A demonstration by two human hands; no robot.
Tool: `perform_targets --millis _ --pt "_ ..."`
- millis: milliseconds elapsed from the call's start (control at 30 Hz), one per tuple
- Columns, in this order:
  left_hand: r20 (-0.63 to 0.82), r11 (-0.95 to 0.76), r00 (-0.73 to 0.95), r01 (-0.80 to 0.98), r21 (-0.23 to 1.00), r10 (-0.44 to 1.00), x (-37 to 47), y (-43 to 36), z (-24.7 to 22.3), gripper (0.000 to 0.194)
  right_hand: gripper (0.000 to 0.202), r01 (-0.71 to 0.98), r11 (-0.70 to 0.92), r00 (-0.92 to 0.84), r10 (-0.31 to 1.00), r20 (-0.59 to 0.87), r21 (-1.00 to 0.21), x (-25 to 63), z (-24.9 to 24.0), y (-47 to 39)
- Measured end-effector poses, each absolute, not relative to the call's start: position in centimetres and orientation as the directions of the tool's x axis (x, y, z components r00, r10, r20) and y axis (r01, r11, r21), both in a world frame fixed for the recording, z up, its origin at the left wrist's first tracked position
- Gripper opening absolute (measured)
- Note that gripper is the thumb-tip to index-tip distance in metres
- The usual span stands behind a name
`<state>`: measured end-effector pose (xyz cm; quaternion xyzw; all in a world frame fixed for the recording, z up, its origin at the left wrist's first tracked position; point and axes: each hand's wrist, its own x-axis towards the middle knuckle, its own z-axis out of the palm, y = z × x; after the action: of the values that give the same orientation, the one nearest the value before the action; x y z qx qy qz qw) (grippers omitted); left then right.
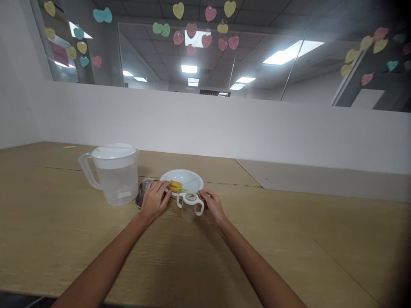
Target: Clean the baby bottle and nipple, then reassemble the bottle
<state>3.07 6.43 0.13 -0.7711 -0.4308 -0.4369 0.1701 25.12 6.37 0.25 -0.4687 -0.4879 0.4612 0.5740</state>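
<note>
A brush with a yellow head (175,186) and a thin yellow-green stem lies across the near side of a white bowl (182,174). My left hand (154,198) has its fingers and thumb closed around the left end of the yellow head. The fingers of my right hand (212,204) are pinched at the far end of the stem, just right of the bowl. Between my hands, a clear baby bottle (189,211) with two white handles stands upright and uncapped in front of the bowl. A dark tray (139,201) with a clear dome cap (147,183) is partly hidden behind my left hand.
Left of the tray stands a large lidded clear pitcher (117,179), its handle pointing left. The wooden table (289,239) meets a white wall (192,124) at the back. A small flat pale piece (69,147) lies at the far left.
</note>
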Motion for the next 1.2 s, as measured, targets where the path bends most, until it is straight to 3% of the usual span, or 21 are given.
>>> perform_targets --millis 100,333,667,800,933,1000,1100,1200 --pt "0.808 -0.623 0.287 0.773 0.122 0.515 3.6 6.2 0.1 0.032 0.049 -0.072 0.141 0.092 0.987 0.134 -0.987 25.0 -0.1 6.5" --pt "0.703 -0.695 0.405 0.697 0.176 0.585 7.0 5.3 -1.4 0.066 0.055 -0.065 0.14 0.094 0.987 0.134 -0.988 24.9 -0.4 6.6" --pt "0.762 -0.719 0.266 0.604 0.345 0.59 7.3 4.4 -1.1 0.06 0.056 -0.066 0.348 0.247 0.914 0.322 -0.935 26.0 2.6 6.1" --pt "0.858 -0.752 0.099 0.537 0.381 0.505 7.1 4.3 2.1 0.049 0.054 -0.044 0.475 0.283 0.85 0.445 -0.879 26.5 5.4 6.7" --pt "0.851 -0.74 -0.087 0.453 0.498 0.519 6.9 6.6 6.4 0.046 0.051 -0.009 0.571 0.356 0.769 0.531 -0.821 26.3 9.6 8.0" --pt "0.854 -0.737 -0.122 0.454 0.501 0.505 6.7 8.2 8.4 0.048 0.049 0.009 0.605 0.373 0.737 0.564 -0.796 26.0 11.2 8.8" --pt "0.854 -0.681 -0.141 0.543 0.49 0.501 6.5 10.5 10.4 0.05 0.046 0.02 0.578 0.357 0.758 0.546 -0.816 25.6 12.0 10.3" --pt "0.804 -0.604 -0.186 0.571 0.556 0.565 6.1 11.8 11.2 0.051 0.046 -0.061 0.504 0.367 0.814 0.45 -0.862 25.3 11.4 11.7"
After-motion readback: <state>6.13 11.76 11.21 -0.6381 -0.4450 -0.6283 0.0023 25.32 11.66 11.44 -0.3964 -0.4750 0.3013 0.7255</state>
